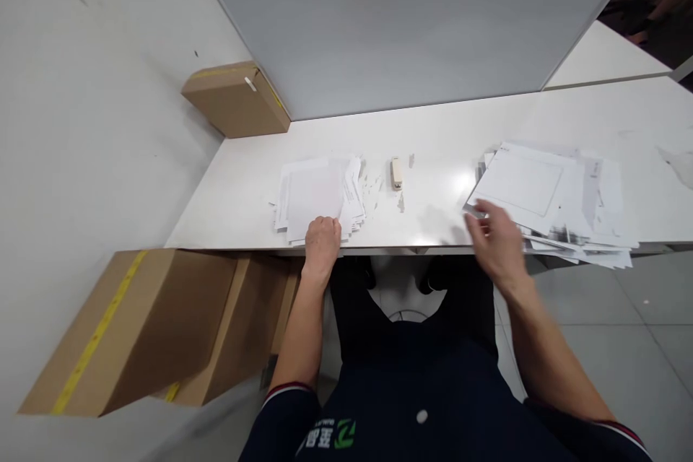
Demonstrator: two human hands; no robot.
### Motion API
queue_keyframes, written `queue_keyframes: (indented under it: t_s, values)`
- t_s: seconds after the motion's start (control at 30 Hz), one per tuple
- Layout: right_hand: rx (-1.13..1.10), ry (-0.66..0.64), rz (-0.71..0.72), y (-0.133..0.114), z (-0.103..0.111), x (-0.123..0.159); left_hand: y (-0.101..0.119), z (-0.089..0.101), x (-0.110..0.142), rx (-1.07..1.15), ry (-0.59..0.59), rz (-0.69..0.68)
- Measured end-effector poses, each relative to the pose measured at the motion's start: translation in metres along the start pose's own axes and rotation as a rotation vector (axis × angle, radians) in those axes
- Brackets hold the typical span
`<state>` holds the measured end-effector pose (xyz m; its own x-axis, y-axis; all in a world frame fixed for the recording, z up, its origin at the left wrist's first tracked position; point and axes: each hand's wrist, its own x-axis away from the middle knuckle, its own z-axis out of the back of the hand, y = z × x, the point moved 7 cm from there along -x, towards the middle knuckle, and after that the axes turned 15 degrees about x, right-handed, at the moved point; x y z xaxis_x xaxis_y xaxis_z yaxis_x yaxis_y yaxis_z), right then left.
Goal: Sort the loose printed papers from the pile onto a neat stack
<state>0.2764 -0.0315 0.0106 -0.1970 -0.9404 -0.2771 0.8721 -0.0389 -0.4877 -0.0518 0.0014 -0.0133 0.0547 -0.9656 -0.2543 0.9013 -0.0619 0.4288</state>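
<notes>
My left hand [323, 240] is closed at the near edge of a loose stack of white paper [314, 195], its fingers curled over the top sheet. What lies under those fingers is partly hidden. My right hand [501, 242] is slightly blurred beside a larger, untidy pile of printed sheets [522, 184], at its near left corner. Its thumb and forefinger are apart, with nothing visible between them. A small cream stapler [397, 173] lies between the two piles, touched by neither hand.
A cardboard box [238, 101] stands at the back left of the white table [438, 137], against a grey panel [390, 29]. Larger taped cartons [157, 325] are below the table's left end. Some sheets of the right pile overhang the front edge.
</notes>
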Motion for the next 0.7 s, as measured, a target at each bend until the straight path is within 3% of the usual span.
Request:
queue_keyframes:
  t_s: [0.13, 0.23, 0.43, 0.57, 0.7]
  values:
    - [-0.334, -0.375, 0.049, -0.057, -0.066, 0.013, 0.002, 0.024, 0.006, 0.134, 0.118, 0.023]
    - [-0.609, -0.569, 0.024, -0.092, -0.099, 0.014, 0.006, 0.036, 0.013, 0.232, 0.163, 0.040]
    - [-0.820, -0.860, -0.108, -0.140, -0.154, -0.003, 0.028, 0.022, 0.020, 0.236, 0.075, -0.080]
    - [-0.813, -0.979, -0.147, -0.161, -0.181, -0.004, 0.026, 0.011, 0.019, 0.300, 0.047, -0.096]
    - [-0.826, -0.957, -0.113, -0.174, -0.191, -0.005, 0.002, 0.017, 0.013, 0.401, 0.146, 0.028]
